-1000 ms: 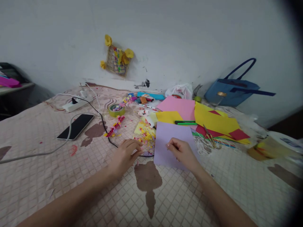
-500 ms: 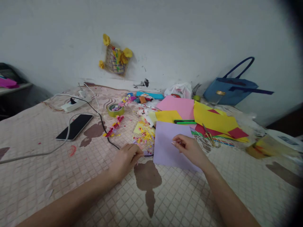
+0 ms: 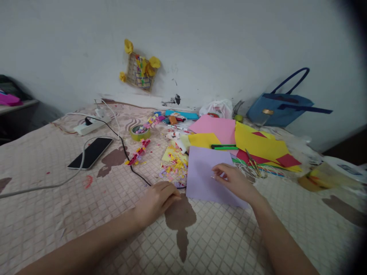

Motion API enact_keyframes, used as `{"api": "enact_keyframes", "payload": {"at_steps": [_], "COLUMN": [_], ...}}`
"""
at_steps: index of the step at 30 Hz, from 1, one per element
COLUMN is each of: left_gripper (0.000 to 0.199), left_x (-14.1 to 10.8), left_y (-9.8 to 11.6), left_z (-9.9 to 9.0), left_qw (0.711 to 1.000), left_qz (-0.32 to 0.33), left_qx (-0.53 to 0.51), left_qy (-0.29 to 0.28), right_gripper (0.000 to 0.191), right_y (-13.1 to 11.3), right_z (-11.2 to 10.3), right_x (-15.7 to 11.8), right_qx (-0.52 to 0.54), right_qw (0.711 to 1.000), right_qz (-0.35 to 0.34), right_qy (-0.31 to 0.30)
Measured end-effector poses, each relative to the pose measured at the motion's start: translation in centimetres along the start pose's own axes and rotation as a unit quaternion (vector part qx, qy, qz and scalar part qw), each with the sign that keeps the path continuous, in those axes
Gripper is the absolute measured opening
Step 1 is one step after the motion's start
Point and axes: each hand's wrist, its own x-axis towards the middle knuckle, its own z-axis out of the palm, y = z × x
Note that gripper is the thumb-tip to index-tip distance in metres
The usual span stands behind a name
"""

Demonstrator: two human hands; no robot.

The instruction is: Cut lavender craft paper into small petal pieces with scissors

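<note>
On patterned cloth (image 3: 218, 236), your right hand (image 3: 236, 181) half-curls over purple paper (image 3: 200, 168), your left hand (image 3: 157, 199) bends near paper scraps (image 3: 177, 165), any hold unclear.

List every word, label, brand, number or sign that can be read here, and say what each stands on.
No text can be read.
Label on the tub: too blurred to read.
Faint marks on the wall: too faint to tell whether they are writing.
</note>
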Motion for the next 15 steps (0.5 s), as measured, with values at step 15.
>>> {"api": "enact_keyframes", "payload": {"at_steps": [15], "left_gripper": [0.021], "left_x": [-0.4], "left_y": [1.2], "left_z": [1.0], "left_qw": [0.993], "left_qz": [0.089], "left_qx": [-0.058], "left_qy": [-0.052], "right_gripper": [0.021], "right_y": [-0.6], "right_z": [1.6], "right_x": [0.5], "right_qx": [-0.039], "right_qw": [0.991], "right_qz": [0.031], "right_qy": [0.120]}}
